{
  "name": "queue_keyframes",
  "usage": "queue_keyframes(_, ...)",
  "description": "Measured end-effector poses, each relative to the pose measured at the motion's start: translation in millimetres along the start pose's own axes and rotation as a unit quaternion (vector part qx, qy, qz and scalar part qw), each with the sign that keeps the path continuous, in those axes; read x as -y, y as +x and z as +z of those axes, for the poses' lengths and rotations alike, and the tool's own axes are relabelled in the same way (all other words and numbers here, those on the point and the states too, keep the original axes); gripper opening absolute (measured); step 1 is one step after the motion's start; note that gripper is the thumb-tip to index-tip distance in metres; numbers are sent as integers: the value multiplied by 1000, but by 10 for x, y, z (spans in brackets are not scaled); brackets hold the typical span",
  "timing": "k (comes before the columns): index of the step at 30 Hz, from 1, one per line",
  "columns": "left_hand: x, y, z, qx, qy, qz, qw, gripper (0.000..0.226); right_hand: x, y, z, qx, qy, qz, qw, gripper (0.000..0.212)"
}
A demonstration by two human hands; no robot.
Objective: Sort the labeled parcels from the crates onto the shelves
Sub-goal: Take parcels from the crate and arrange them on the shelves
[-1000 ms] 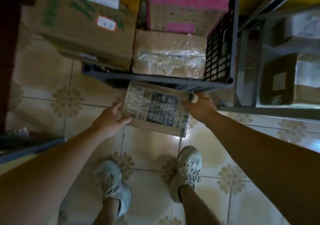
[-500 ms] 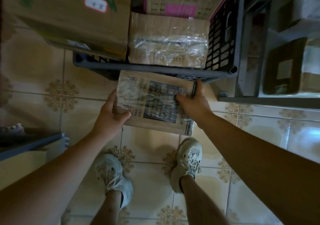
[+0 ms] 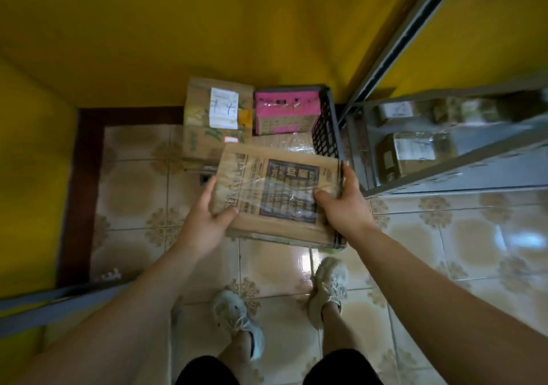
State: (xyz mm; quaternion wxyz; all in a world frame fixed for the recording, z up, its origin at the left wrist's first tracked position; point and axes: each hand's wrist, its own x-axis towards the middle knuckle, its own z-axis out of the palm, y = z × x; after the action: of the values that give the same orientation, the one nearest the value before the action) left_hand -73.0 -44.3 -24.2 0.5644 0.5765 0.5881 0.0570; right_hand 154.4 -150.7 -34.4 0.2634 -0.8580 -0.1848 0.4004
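I hold a flat brown cardboard parcel (image 3: 275, 194) with a dark printed label under clear tape, above the tiled floor. My left hand (image 3: 207, 218) grips its left edge, thumb on top. My right hand (image 3: 341, 203) grips its right edge, fingers round the side. Behind the parcel stands a dark plastic crate (image 3: 324, 129) on the floor. Inside are a tall brown box with a white label (image 3: 216, 111), a pink-topped box (image 3: 284, 111) and a tape-wrapped box (image 3: 287, 141), partly hidden.
A grey metal shelf unit (image 3: 444, 177) stands to the right, with labelled brown parcels (image 3: 409, 153) on a low shelf. Yellow walls close the corner behind the crate. A grey edge (image 3: 59, 301) juts in at the lower left. My feet stand on glossy tiles.
I have straightened up with the parcel, so the crate now looks far smaller and farther away. Both hands still hold the parcel, which has risen with me.
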Motion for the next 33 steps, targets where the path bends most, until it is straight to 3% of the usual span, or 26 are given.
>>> queue_keyframes(6,-928,-989,-509,-25,4,121,992,77,727,-960,-701,-64,55,-80,993,81)
queue_keyframes(13,-1617,-2200,-632,-142,-10,232,962,77,1268,-1912,-1653,-78,106,-218,967,91)
queue_keyframes(18,-1962,-3046,-580,-218,-17,290,932,83,1461,-2632,-2331,-47,127,-285,949,102)
queue_keyframes(21,-2112,-3455,-564,-246,-10,311,918,96,1514,-3026,-2635,-44,181,-314,931,92)
queue_keyframes(24,-2271,-3773,-549,-266,12,323,908,106,1501,-3370,-2877,-75,210,-330,917,66)
queue_keyframes(29,-2394,-4168,-548,-269,-4,346,899,85,1419,-3750,-3093,-123,223,-335,907,37)
queue_keyframes(33,-2310,-4479,-618,-240,-93,383,887,52,1318,-4024,-2996,-143,242,-342,897,43)
